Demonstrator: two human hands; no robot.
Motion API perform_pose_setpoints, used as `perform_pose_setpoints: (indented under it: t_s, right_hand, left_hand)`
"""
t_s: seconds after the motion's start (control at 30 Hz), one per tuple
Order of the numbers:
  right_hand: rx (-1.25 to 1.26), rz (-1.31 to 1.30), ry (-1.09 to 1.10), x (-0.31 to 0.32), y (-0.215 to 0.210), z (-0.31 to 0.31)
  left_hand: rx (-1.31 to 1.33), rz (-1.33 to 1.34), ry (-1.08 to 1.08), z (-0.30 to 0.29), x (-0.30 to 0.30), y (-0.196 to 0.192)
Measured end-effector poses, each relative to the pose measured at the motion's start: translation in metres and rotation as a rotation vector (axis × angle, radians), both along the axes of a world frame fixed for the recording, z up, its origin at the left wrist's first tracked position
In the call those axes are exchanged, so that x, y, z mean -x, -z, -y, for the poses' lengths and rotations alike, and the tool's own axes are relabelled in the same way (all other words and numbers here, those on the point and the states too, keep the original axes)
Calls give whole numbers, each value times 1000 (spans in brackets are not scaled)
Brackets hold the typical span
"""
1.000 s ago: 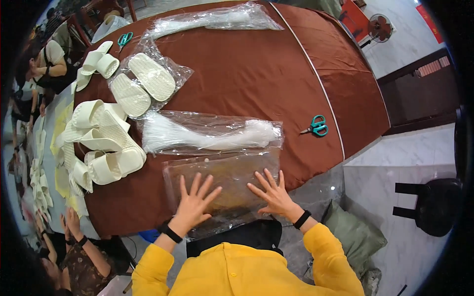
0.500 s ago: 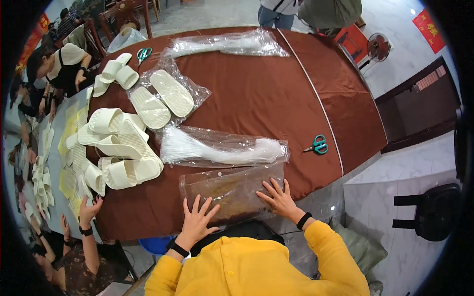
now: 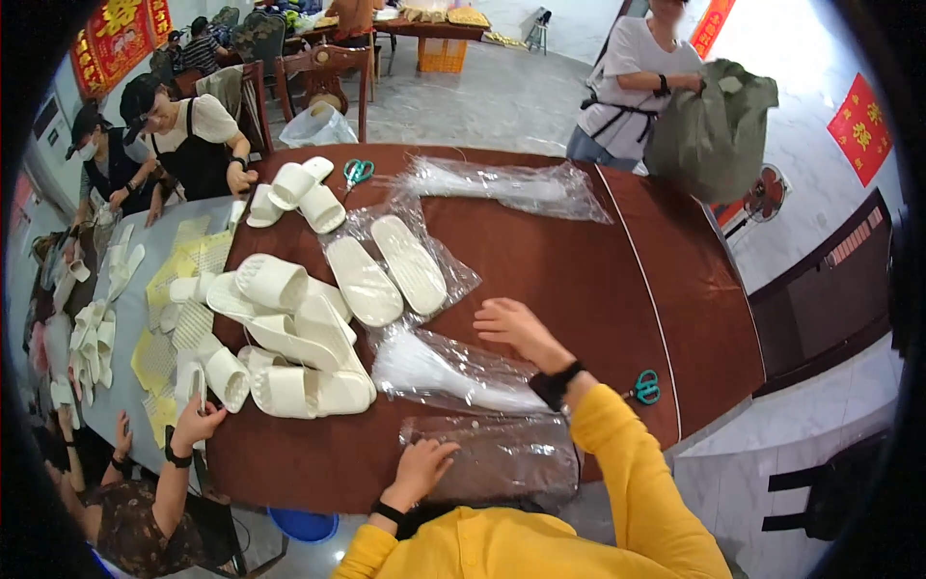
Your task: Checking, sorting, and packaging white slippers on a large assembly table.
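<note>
My left hand (image 3: pixel 422 471) rests with its fingers out on the left end of a clear plastic bag (image 3: pixel 511 454) lying flat at the near table edge. My right hand (image 3: pixel 523 333) is raised over the cloth with loosely bent fingers, holding nothing. Below it, a bundle of thin white strips (image 3: pixel 424 372) in clear plastic lies partly hidden by my wrist. Just beyond on the left is a pair of white slippers (image 3: pixel 410 262) on a plastic bag. Several more white slippers (image 3: pixel 289 338) are heaped to the left.
Brown cloth (image 3: pixel 540 261) covers the table. Teal scissors (image 3: pixel 646 387) lie at the right, another teal pair (image 3: pixel 358 173) at the far side near a second wrapped bundle (image 3: pixel 502 186). Co-workers stand left; one's hand (image 3: pixel 198 425) holds a slipper. A person (image 3: pixel 632 87) holds a green sack.
My right hand has lifted off the bag and reached forward over the wrapped bundle. My left hand stays on the bag. The view has tilted up, showing more of the room.
</note>
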State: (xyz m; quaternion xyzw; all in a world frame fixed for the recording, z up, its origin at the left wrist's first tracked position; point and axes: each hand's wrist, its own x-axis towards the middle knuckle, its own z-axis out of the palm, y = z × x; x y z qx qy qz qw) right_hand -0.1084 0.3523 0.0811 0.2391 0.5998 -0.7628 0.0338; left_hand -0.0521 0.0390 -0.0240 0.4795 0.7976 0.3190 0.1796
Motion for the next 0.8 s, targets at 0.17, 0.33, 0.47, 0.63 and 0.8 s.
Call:
perform_pose_setpoints:
  t_s: [0.17,0.33,0.47,0.63,0.8]
  right_hand:
    - [263,227,204,102,107,51]
    - [-537,-339,428,177,74,78]
    - [-954,-750,146,229,-51,151]
    - [-904,-1013,91,273,-157,202]
    - [-559,-1053,-128,209,-262,259]
  left_hand:
    - [-27,146,-12,4,1,9]
    - [-117,151,-45,-2,2,21]
    - [-109,133,-89,14,1,19]
    - [-132,112,-35,7,3,34]
    - [-205,79,-53,10,-13,42]
